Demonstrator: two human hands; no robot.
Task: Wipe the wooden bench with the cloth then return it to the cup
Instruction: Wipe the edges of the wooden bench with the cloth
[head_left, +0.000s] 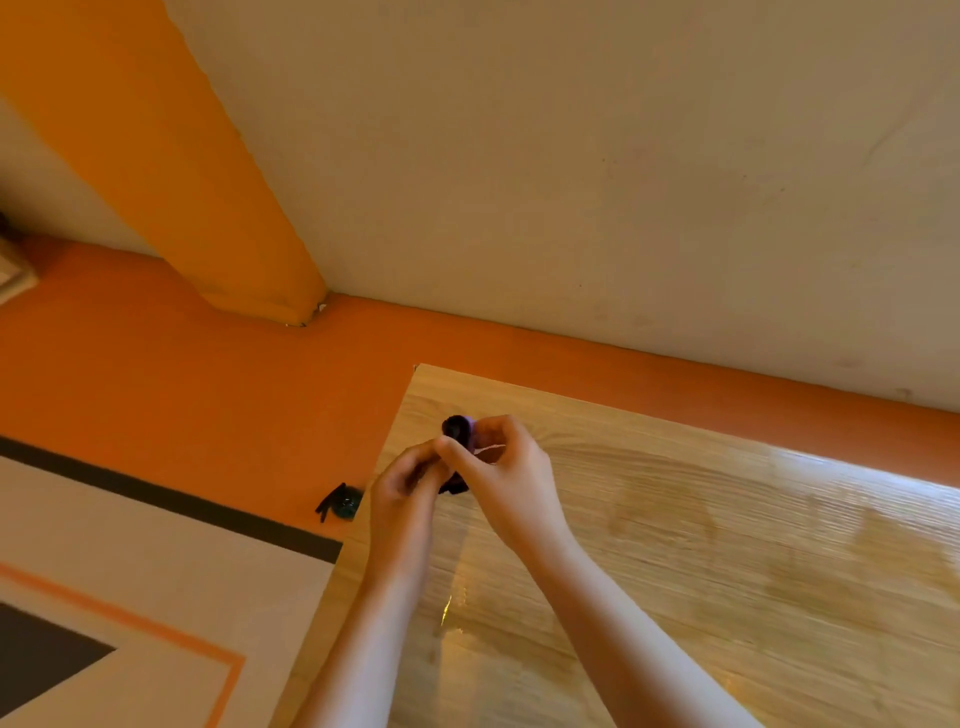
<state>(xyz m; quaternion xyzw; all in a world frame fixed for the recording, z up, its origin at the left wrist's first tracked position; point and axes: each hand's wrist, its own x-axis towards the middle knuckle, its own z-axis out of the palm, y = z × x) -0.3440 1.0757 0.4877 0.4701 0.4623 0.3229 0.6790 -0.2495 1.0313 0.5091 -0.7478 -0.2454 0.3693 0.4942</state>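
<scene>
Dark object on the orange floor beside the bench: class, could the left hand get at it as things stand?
Probably yes. The dark object lies beyond the bench edge, beside the left hand, with nothing between them. That hand is busy at the cup, and the floor looks lower.

Warm, moderately bright indoor light. You see a glare band on the desk far right of the right hand and a small glint below the left hand. Slight blur throughout; wide-angle distortion slants wall edges above the hands.
</scene>
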